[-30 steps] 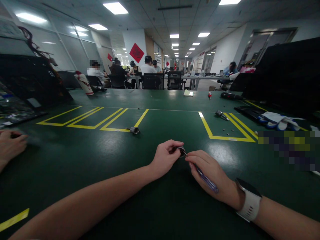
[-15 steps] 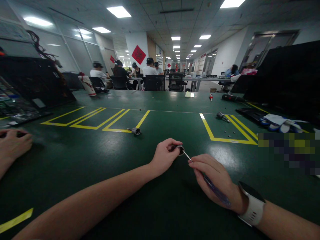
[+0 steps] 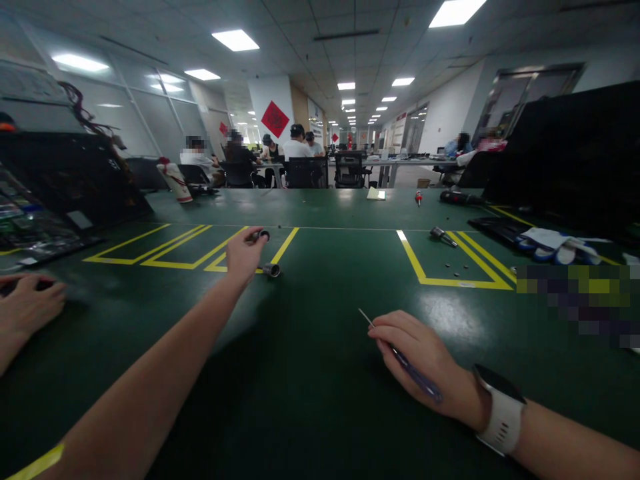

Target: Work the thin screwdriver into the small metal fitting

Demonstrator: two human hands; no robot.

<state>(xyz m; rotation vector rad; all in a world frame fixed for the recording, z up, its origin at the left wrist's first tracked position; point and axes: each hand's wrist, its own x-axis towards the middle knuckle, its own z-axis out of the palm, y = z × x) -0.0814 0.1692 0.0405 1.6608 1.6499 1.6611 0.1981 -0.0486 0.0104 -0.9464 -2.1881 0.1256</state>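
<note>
My left hand (image 3: 243, 255) is stretched out over the yellow-taped area, its fingers closed on a small metal ring (image 3: 264, 235). Just below it on the green table lies a metal socket-like part (image 3: 271, 269), its round opening facing me. Nearer to me, my right hand (image 3: 413, 357) grips a thin screwdriver (image 3: 417, 380) with a clear purplish handle. The bare shaft points up and left, touching nothing.
Another person's hand (image 3: 33, 300) rests at the left edge. Inside the right tape outline are a metal part (image 3: 443, 236) and several small pieces (image 3: 456, 274). Gloves (image 3: 557, 245), a dark power tool (image 3: 460, 198) and a red-handled tool (image 3: 419, 198) lie behind.
My left hand has carried the metal ring away from the screwdriver tip, forward and left to beside the socket-like part. My right hand has stayed almost in place with the screwdriver.
</note>
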